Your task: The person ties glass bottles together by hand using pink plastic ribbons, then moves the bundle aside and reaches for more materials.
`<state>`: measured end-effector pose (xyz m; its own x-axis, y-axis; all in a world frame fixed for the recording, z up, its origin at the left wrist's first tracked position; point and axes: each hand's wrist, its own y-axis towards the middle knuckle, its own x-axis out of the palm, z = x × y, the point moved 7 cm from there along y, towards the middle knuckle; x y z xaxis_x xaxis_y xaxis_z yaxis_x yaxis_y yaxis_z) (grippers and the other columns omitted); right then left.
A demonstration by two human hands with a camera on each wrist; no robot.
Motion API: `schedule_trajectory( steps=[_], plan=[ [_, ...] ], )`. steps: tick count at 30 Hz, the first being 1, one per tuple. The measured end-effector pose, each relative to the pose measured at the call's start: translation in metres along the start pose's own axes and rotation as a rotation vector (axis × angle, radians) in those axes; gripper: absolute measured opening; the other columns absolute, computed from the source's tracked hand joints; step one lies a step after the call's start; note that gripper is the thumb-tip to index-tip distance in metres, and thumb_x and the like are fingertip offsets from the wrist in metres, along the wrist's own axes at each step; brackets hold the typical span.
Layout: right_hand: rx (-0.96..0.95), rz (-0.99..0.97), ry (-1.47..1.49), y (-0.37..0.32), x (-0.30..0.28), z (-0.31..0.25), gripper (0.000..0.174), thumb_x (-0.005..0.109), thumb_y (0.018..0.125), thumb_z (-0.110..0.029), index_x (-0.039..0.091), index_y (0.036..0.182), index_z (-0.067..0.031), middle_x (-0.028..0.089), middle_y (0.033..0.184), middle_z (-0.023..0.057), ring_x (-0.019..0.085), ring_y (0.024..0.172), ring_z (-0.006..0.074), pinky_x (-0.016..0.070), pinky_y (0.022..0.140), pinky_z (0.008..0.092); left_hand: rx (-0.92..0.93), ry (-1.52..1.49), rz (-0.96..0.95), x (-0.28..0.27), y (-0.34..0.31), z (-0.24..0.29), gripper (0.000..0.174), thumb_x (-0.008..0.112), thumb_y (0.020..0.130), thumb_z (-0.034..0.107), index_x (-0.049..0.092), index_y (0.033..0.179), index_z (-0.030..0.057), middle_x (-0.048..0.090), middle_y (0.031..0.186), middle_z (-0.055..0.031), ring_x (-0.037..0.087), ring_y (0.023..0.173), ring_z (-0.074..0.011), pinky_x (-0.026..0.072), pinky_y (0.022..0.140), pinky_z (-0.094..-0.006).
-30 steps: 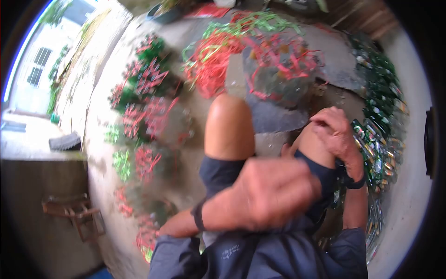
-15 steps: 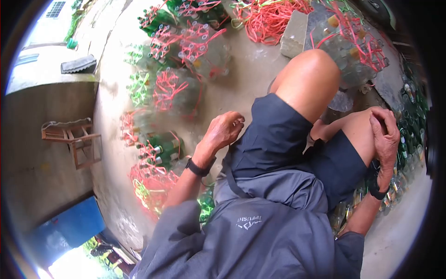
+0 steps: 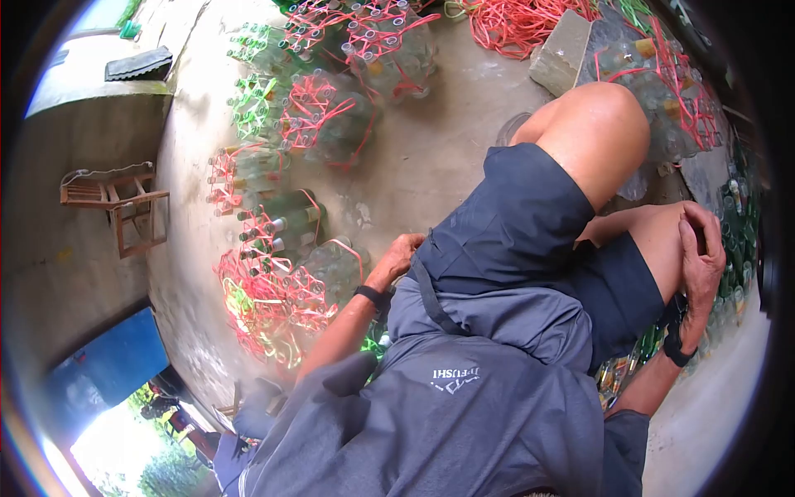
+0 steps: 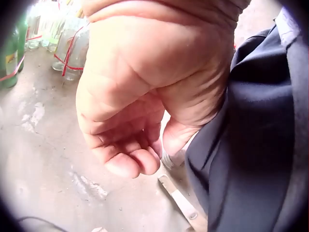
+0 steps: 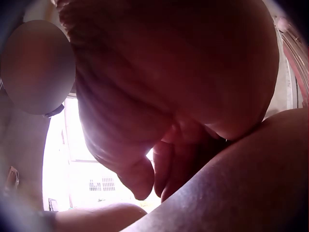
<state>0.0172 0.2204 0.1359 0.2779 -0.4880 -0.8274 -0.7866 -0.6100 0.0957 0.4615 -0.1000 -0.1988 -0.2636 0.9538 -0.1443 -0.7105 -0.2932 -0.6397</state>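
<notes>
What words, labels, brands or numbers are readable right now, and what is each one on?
"IFPUSHI", or close to it: white print on the grey shirt, upside down in the head view, letters not certain.
Labels on the green bottles: too small and blurred to read.
Both wrist views: no text.

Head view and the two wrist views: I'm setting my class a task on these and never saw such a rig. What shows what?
No machine: a person in dark grey shorts wears three cameras. The head view looks down on both hands. The left hand hangs by the hip above the grey concrete floor, near glass bottles bundled with red and green cord. Its wrist view shows curled fingers; whether they hold anything is unclear. The right hand rests on the bare knee, seen close in its wrist view.
</notes>
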Motion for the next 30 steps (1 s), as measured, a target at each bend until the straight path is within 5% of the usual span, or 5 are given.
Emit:
schedule_trajectory(
  steps=[7, 14, 21, 24, 30],
  plan=[
    [-0.098, 0.065, -0.076, -0.002, 0.001, -0.023, 0.019, 0.071, 0.093, 0.002, 0.07, 0.112, -0.0017, 0.07, 0.108, 0.0115, 0.065, 0.104, 0.0287, 0.051, 0.098, 0.0375, -0.031, 0.024, 0.059, -0.022, 0.016, 0.021, 0.036, 0.073, 0.095, 0.025, 0.074, 0.111, -0.0068, 0.077, 0.095, -0.0127, 0.07, 0.082, -0.017, 0.0569, 0.073, -0.034],
    [-0.216, 0.13, -0.013, -0.001, -0.009, -0.043, 0.018, 0.076, 0.08, -0.004, 0.073, 0.097, -0.0032, 0.068, 0.087, 0.0094, 0.064, 0.09, 0.0302, 0.0472, 0.088, 0.0421, 0.208, -0.007, 0.116, -0.038, 0.06, 0.22, 0.023, 0.07, 0.102, 0.013, 0.071, 0.118, -0.0033, 0.073, 0.093, -0.0066, 0.068, 0.074, -0.0116, 0.055, 0.066, -0.0262],
    [-0.22, 0.186, 0.004, -0.004, -0.011, -0.03, 0.02, 0.082, 0.075, -0.01, 0.075, 0.093, -0.0068, 0.07, 0.086, 0.0068, 0.065, 0.092, 0.03, 0.0465, 0.096, 0.0435, 0.629, 0.187, -0.008, 0.012, 0.081, 0.473, 0.029, 0.07, 0.102, 0.015, 0.069, 0.121, -0.0068, 0.072, 0.096, -0.0058, 0.064, 0.078, -0.0092, 0.054, 0.07, -0.026],
    [-0.253, 0.233, 0.035, -0.006, -0.014, -0.032, 0.02, 0.085, 0.071, -0.011, 0.076, 0.09, -0.0082, 0.07, 0.085, 0.0058, 0.065, 0.091, 0.0294, 0.0461, 0.097, 0.0432, 0.954, 0.433, -0.107, 0.062, 0.088, 0.556, 0.031, 0.072, 0.1, 0.017, 0.07, 0.124, -0.0022, 0.074, 0.11, -0.0088, 0.066, 0.085, -0.0133, 0.0545, 0.072, -0.0288],
    [-0.218, 0.223, 0.048, -0.008, -0.016, -0.026, 0.021, 0.086, 0.07, -0.016, 0.076, 0.088, -0.0096, 0.07, 0.085, 0.0046, 0.065, 0.091, 0.0281, 0.0458, 0.097, 0.0429, 1.184, 0.878, -0.098, 0.157, 0.133, 0.632, 0.043, 0.074, 0.091, 0.017, 0.07, 0.133, 0.009, 0.073, 0.12, -0.0181, 0.073, 0.099, -0.0277, 0.0586, 0.088, -0.0401]
  ],
)
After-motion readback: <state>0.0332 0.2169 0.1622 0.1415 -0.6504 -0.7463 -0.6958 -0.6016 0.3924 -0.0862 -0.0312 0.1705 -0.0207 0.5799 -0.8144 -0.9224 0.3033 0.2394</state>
